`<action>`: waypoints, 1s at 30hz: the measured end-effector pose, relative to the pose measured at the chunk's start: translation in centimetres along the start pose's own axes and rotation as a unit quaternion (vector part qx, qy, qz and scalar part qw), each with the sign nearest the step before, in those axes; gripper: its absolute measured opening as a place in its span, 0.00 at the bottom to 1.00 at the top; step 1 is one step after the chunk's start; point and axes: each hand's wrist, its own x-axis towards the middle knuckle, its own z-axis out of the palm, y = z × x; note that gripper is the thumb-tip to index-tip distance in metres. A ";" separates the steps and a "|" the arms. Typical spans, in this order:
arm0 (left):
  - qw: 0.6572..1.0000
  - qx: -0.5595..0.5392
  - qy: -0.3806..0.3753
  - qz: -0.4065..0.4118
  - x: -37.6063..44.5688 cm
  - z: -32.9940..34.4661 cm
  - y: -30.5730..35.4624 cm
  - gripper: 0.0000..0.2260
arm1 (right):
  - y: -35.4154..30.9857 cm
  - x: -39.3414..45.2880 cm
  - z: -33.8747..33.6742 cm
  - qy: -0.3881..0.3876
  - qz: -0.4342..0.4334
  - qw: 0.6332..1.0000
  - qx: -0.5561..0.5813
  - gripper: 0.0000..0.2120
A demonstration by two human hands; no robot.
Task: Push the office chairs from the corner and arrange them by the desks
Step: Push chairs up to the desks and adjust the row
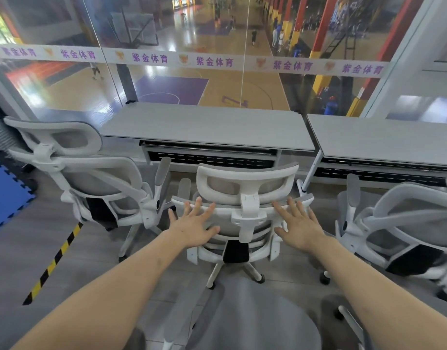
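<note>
Left hand (192, 227) and right hand (301, 224): grip wide, fingers spread flat against the backrest of the white-framed grey mesh office chair (245, 198), positioned facing the grey rectangular counter (204, 126).

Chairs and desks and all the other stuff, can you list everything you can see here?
Office chairs: three at the desks, white frames with grey mesh; left chair, middle chair, right chair.
Fourth chair seat: one, grey, bottom centre, nearest the camera.
Desks: two, grey, side by side along the glass; left desk, right desk.
Glass wall: one, behind the desks, with a white band of purple lettering.
Foam mat: one, blue, floor at far left.
Hazard tape: one strip, yellow and black, floor at left.
Left hand: open, on the middle chair's back.
Right hand: open, on the same back.
</note>
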 end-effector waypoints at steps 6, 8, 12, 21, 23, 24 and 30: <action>1.000 0.007 0.014 0.006 2.5 -0.8 -0.1 0.37 | 0.8 2.2 -1.4 -0.023 0.022 0.999 0.022 0.29; 1.000 0.001 0.018 0.010 3.7 -1.3 -0.7 0.37 | 0.8 3.3 -1.8 -0.024 0.024 0.999 0.031 0.29; 1.000 0.005 0.020 0.011 5.9 -2.0 -1.9 0.37 | 0.5 4.9 -1.7 -0.014 0.023 0.998 0.058 0.30; 1.000 0.009 -0.006 0.019 8.4 -2.4 -4.2 0.35 | -1.1 7.3 -1.2 -0.001 0.026 0.999 0.036 0.30; 1.000 0.019 -0.001 0.017 9.5 -3.1 -4.9 0.35 | -1.6 8.3 -1.6 0.006 0.026 0.999 0.038 0.31; 0.999 0.033 0.001 0.020 10.2 -3.7 -5.2 0.34 | -1.8 8.9 -2.0 0.009 0.028 0.999 0.037 0.31; 0.999 0.046 0.000 0.027 12.3 -4.4 -5.7 0.34 | -0.8 10.2 -2.2 0.016 0.031 0.999 0.005 0.33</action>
